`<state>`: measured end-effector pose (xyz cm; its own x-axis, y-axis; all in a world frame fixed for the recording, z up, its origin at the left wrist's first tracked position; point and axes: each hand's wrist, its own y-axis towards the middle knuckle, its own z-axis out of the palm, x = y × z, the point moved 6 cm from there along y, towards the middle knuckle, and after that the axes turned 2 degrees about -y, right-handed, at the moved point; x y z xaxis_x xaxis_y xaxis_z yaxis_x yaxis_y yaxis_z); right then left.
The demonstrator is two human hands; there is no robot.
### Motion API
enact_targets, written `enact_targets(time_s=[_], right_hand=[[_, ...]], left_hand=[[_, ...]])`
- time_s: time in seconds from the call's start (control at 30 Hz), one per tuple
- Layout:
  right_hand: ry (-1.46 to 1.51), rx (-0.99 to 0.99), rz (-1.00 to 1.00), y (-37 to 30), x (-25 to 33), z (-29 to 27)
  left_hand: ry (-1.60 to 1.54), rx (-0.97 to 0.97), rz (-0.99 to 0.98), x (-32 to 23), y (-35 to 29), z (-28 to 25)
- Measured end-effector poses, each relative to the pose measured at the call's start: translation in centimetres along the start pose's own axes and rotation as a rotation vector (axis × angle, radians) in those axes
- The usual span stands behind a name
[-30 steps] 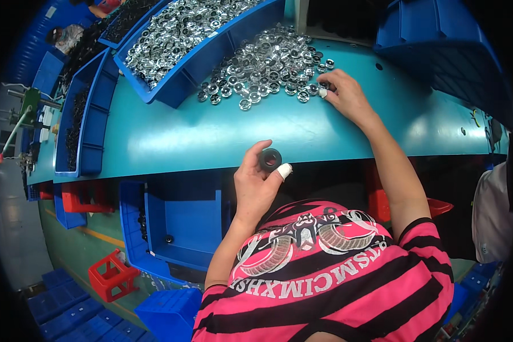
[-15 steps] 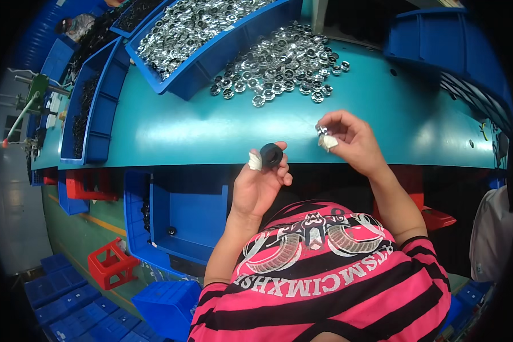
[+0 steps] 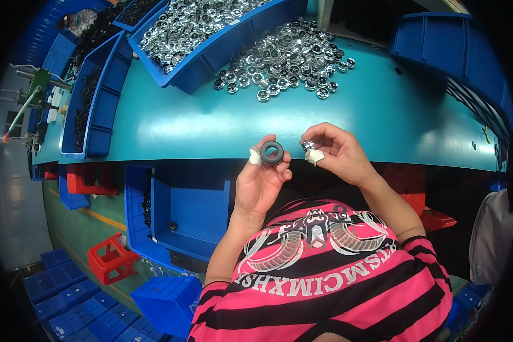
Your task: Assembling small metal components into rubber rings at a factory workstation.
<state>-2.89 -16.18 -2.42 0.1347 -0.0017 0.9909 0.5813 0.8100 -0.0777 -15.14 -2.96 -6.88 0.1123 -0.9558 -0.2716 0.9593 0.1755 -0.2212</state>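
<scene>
Between the thumb and fingers of my left hand [image 3: 259, 185] is a black rubber ring [image 3: 272, 153], like a small toy tyre, its hole turned up toward me. White wrapping covers the left thumb tip. My right hand [image 3: 343, 158] pinches a small shiny silver wheel hub [image 3: 308, 146], with white wrapping on that thumb too. Both hands are above the table's near edge, the hub a short way right of the ring and apart from it. Beyond them a heap of silver and black wheel hubs [image 3: 290, 60] lies on the green table [image 3: 211, 131].
A blue bin [image 3: 194, 71] full of silver hubs stands at the back. Left of it, another blue bin [image 3: 100, 114] holds black parts. Below the table edge are an open blue crate [image 3: 191, 211] and a red stool [image 3: 113, 258]. A blue crate [image 3: 439, 43] stands far right.
My right hand has come left and nearer with the hub, closing on the ring. The left hand has turned the ring so its hole faces up.
</scene>
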Motion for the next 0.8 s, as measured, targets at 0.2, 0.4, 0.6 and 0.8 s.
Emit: enact_targets(time_s=[0.2, 0.4, 0.6, 0.8], right_hand=[[-0.013, -0.019, 0.036, -0.2, -0.9, -0.1], [-0.022, -0.018, 0.025, -0.2, -1.1, 0.1], [0.007, -0.012, 0.039, -0.2, -1.2, 0.3], [0.061, -0.013, 0.046, -0.2, -1.2, 0.6]], left_hand=[[0.052, 0.045, 0.025, 0.1, 0.2, -0.3], [0.087, 0.049, 0.089, -0.3, 0.2, -0.2], [0.138, 0.024, 0.154, -0.6, -0.1, 0.1], [0.114, -0.091, 0.056, -0.3, -0.2, -0.8]])
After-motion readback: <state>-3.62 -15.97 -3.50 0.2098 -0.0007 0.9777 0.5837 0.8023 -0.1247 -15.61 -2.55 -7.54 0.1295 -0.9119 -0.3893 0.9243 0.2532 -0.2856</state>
